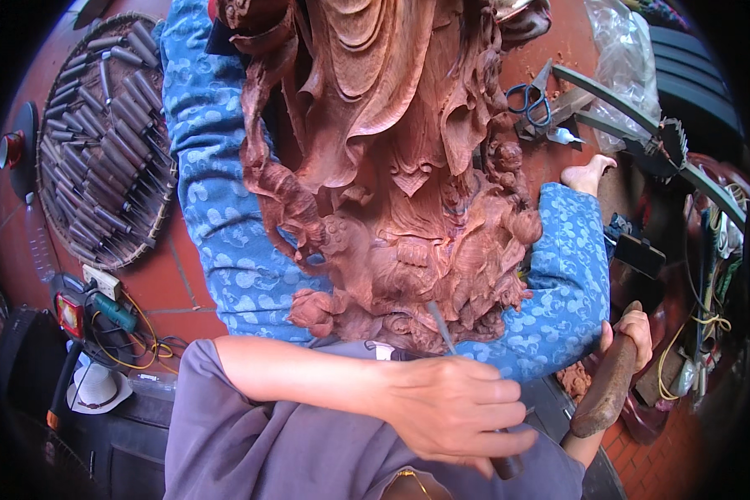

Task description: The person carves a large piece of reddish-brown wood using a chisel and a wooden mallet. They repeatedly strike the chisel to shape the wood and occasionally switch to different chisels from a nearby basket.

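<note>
Left hand (458,408) clamped round the chisel (443,329), fingers curled over the handle, blade poking out beyond the knuckles, butt showing on the near side! Out to its right, the right hand (639,333) is wrapped round the mallet (608,387), whose fat end points back toward the body. And straight beyond the left fist, there's the carving (412,250), between the trouser legs (217,208).

Big piece, this: it looks heavy and stiff, hard work to shift. Those thin folds and knobbly edges look fragile, so take hold low, round the thick base, never by the frills. The chisel looks light and rigid, its handle the only sensible hold; the mallet seems solid, best gripped at the narrow end.

What's hidden? The carving's top runs out of view, its underside doesn't show. Fingers cover the chisel's middle and the mallet's grip. Is the blade tip touching wood? Can't tell!
</note>
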`<state>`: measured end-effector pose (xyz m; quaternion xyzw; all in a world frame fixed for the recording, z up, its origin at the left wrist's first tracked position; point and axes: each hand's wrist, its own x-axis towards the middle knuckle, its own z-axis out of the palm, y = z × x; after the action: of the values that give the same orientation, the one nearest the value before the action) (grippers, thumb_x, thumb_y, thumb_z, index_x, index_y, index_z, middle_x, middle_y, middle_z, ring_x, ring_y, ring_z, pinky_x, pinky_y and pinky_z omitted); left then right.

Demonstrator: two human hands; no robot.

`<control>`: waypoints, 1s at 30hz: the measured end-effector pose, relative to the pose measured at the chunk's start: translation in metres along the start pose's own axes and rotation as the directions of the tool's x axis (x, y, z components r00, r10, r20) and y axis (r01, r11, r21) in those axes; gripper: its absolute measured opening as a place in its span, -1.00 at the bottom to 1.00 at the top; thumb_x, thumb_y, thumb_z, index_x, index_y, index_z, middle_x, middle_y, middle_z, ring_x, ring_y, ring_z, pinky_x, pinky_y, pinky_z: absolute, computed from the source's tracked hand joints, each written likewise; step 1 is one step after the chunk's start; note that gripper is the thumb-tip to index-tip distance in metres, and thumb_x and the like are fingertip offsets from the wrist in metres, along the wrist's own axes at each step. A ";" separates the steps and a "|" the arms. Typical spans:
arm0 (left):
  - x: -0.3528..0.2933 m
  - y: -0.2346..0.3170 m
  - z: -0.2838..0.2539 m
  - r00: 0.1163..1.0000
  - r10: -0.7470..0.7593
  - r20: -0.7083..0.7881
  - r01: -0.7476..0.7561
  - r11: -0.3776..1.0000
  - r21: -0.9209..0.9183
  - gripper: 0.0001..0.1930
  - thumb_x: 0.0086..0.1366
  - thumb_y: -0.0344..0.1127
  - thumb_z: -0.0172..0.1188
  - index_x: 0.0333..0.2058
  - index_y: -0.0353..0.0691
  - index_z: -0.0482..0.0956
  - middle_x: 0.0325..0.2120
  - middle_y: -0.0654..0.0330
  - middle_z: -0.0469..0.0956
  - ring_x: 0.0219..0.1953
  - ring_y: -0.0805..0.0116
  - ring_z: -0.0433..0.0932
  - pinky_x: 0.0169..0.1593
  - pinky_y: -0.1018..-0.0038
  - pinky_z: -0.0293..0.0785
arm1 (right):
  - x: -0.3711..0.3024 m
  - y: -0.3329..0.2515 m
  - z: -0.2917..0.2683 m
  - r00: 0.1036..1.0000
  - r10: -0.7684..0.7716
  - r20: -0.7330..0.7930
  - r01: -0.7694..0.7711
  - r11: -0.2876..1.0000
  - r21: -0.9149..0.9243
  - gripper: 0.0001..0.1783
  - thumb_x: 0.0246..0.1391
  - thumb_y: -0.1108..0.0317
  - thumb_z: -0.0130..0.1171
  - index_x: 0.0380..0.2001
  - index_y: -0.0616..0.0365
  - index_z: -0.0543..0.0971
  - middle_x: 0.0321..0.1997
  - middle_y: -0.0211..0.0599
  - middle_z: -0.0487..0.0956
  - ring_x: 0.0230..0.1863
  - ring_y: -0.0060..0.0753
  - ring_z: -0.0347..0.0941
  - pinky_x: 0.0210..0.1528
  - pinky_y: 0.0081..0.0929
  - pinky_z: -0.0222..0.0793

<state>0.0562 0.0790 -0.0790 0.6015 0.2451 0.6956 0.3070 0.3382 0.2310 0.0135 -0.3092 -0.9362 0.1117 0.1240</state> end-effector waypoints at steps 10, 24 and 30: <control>-0.005 -0.010 0.004 0.997 -0.072 0.006 0.072 0.996 -0.043 -0.56 0.17 0.07 0.12 -0.68 -0.12 0.32 -0.67 0.27 0.24 -0.60 0.34 0.30 -0.56 0.45 0.17 | -0.017 0.019 0.029 0.998 0.055 -0.034 -0.057 0.995 -0.085 -0.64 -0.21 0.53 0.42 -0.44 0.17 0.38 -0.60 -0.31 0.38 -0.54 -0.33 0.33 -0.37 -0.38 0.32; -0.023 0.053 0.026 0.903 -0.311 0.296 0.271 0.948 0.170 -0.56 0.12 0.11 0.15 -0.46 -0.21 0.39 -0.54 0.23 0.32 -0.48 0.35 0.35 -0.38 0.51 0.29 | -0.105 0.029 -0.017 0.790 0.521 -0.324 -0.601 0.763 -0.237 -0.66 -0.11 0.35 0.48 -0.43 0.24 0.48 -0.48 -0.43 0.44 -0.48 -0.49 0.35 -0.33 -0.52 0.32; -0.027 0.062 0.024 0.896 -0.266 0.356 0.202 0.957 0.207 -0.61 0.16 0.05 0.15 -0.41 -0.19 0.39 -0.51 0.22 0.34 -0.43 0.35 0.38 -0.37 0.51 0.32 | -0.082 0.021 -0.036 0.764 0.641 -0.069 -0.623 0.762 0.178 -0.68 -0.12 0.50 0.39 -0.34 0.17 0.43 -0.41 -0.45 0.34 -0.37 -0.57 0.26 -0.22 -0.59 0.22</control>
<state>0.0742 0.0158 -0.0496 0.7144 0.3083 0.5008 0.3793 0.4247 0.2022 0.0282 -0.6035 -0.7565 0.1947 0.1599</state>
